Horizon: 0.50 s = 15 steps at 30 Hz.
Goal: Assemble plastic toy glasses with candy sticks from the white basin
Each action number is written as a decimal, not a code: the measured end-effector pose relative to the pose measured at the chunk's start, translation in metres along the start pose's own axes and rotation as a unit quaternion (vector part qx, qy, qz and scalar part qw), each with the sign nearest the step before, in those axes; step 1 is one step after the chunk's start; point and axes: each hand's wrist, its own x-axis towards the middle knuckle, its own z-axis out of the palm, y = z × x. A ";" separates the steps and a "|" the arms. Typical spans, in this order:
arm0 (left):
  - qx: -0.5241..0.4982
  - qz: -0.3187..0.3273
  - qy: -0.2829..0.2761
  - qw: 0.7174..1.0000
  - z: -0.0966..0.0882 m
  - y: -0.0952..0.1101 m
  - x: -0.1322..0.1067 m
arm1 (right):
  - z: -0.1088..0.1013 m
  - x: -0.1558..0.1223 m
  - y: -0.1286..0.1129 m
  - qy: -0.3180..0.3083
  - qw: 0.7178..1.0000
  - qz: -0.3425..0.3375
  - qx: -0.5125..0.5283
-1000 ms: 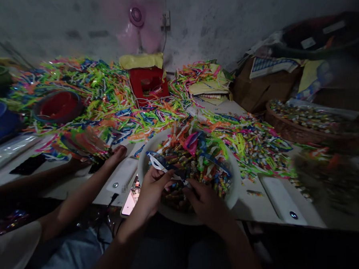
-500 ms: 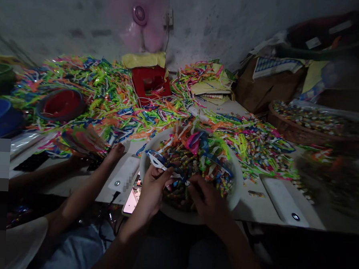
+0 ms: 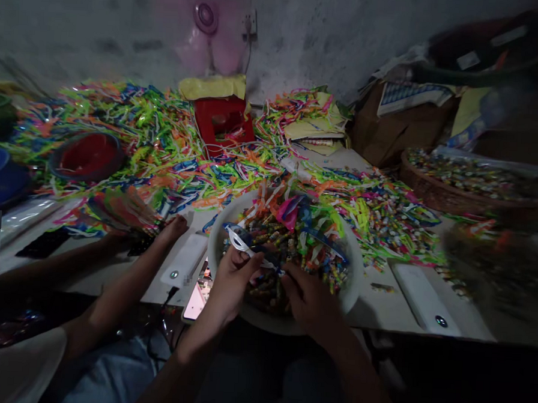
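My left hand (image 3: pixel 231 281) is closed in a pinch on a white-and-blue plastic strip (image 3: pixel 239 238), whose looped end sticks up past the thumb. Close by, my right hand (image 3: pixel 307 294) has its fingertips pinched at the strip's other end, around a small piece too dim to name. Both hands are over a white basin (image 3: pixel 352 290) in front of me. Inside it lie many small patterned tubes (image 3: pixel 269 286) and bright plastic strips, with a pink piece (image 3: pixel 289 212) near the back.
At left, a co-worker's hand (image 3: pixel 174 228) is near a bundle of strips. A phone (image 3: pixel 196 300) and white power bank (image 3: pixel 185 260) lie left of the basin, another power bank (image 3: pixel 421 297) right. Behind are heaped strips (image 3: pixel 151 129), a red stool (image 3: pixel 203 123) and a wicker basket (image 3: pixel 449 196).
The strip in my left hand has turned slightly and shifted a little right. My right fingertips stay close to its end. The view has moved slightly.
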 end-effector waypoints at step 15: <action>0.040 -0.023 -0.047 0.998 0.005 0.000 -0.006 | 0.001 -0.002 0.004 0.042 0.996 -0.017 0.079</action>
